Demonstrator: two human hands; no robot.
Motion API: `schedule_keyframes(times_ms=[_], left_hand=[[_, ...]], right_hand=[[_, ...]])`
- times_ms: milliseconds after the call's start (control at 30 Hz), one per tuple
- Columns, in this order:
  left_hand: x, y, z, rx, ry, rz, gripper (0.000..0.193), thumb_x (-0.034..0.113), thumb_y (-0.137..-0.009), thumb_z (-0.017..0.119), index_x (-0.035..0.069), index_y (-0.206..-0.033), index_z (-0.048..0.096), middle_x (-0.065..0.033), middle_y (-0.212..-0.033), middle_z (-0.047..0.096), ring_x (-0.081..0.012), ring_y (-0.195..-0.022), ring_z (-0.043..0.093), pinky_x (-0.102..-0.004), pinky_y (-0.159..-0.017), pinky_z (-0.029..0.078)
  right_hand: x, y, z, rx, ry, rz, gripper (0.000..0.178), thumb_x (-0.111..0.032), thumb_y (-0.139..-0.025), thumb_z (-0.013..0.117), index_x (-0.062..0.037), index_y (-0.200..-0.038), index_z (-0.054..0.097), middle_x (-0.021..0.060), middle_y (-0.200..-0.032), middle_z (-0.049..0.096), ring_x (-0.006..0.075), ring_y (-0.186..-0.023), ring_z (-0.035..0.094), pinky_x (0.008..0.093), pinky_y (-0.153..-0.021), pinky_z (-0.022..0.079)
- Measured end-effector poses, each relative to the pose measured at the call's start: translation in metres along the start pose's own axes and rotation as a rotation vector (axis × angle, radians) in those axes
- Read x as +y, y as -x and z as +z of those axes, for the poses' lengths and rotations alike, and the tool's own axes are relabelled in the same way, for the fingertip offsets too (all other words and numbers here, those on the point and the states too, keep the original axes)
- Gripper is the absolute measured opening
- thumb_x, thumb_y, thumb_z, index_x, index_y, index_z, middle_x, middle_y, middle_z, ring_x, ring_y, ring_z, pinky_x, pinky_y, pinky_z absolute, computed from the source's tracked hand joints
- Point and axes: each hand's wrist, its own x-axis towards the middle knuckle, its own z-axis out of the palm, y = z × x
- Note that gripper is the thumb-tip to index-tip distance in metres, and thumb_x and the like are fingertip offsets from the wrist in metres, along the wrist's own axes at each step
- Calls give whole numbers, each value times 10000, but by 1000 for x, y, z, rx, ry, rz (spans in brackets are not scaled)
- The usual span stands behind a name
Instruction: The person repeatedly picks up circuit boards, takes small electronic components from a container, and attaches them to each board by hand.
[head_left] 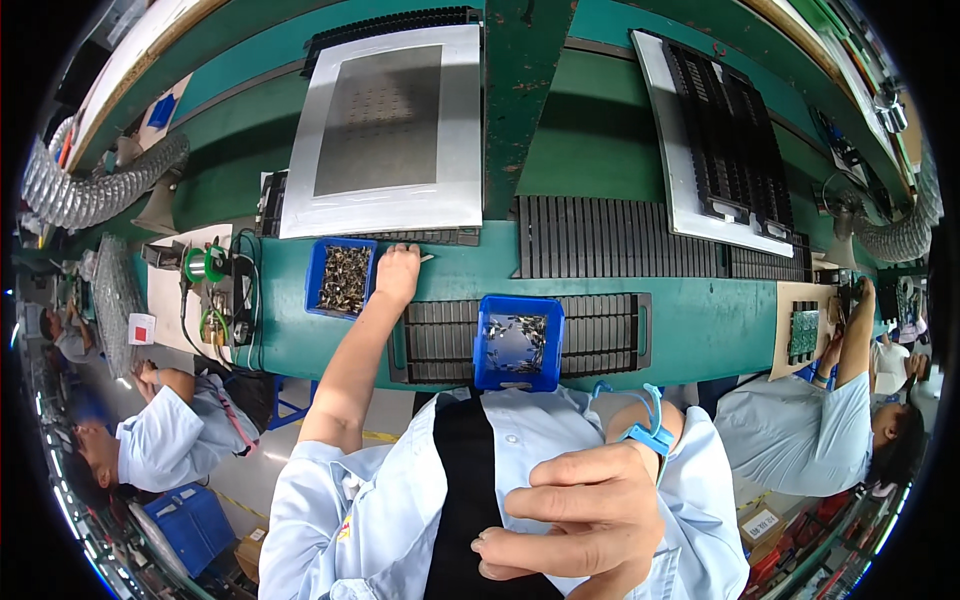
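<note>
My left hand (398,272) rests on the green bench, fingers bent downward, right beside a blue bin (314,276) full of small metal parts (345,280). A thin pale tip juts from the hand's right side; what the fingers hold cannot be made out. In front of my chest is my right hand (590,515), its fingers curled and thumb and forefinger brought together, with no thing clearly visible between them. A blue strap (650,436) circles that wrist. Between my arms, a second blue bin (518,378) holds scattered silvery parts (515,340) and stands over a black slotted tray (435,345).
Behind lie a white-framed metal plate (385,120), more black slotted trays (610,235) and a white board with black racks (730,140). A green wire spool (203,265) and cables stand left. Co-workers sit left (180,430) and right (800,430); a circuit board (803,332) lies right.
</note>
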Motion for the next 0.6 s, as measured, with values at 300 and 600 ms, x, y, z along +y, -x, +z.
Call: schedule_keyframes(times_ms=[300, 600], left_hand=[[-2, 2, -2, -33, 31, -42, 74, 82, -720, 499, 30, -753, 541, -139, -710, 571, -269, -646, 577, -352, -569, 487], [-1, 6, -39, 9, 422, -290, 245, 17, -677, 515, 4, -913, 579, -183, -768, 600, -312, -663, 593, -389, -598, 472]], right_hand=[[10, 20, 1, 175, 156, 270, 139, -10, -647, 630, -59, -778, 638, 91, -781, 582, 130, -512, 449, 233, -475, 387], [91, 192, 24, -920, 737, 719, 68, -41, -665, 538, -18, -702, 590, 107, -639, 579, 218, -453, 519, 292, -435, 420]])
